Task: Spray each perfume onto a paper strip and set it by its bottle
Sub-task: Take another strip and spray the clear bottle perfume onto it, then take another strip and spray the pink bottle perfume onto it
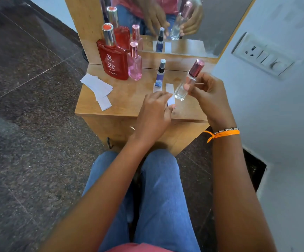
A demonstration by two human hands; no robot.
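My right hand [208, 95] grips a clear glass perfume bottle [183, 90] with a pink metallic cap, tilted above the table's right side. My left hand [155, 110] rests on a white paper strip [170, 91] lying on the wooden table [125, 99], fingers on its near end. A small blue spray bottle [160, 77] with a black nozzle stands upright just left of that strip, with another strip [155, 89] beneath and beside it. At the back left stand a red perfume bottle [114, 61] and a pink one [135, 65].
A loose stack of spare paper strips [98, 89] lies at the table's left edge. A mirror [175, 24] backs the table and reflects the bottles and hands. A wall with a switch plate [264, 55] is close on the right. My knees sit under the front edge.
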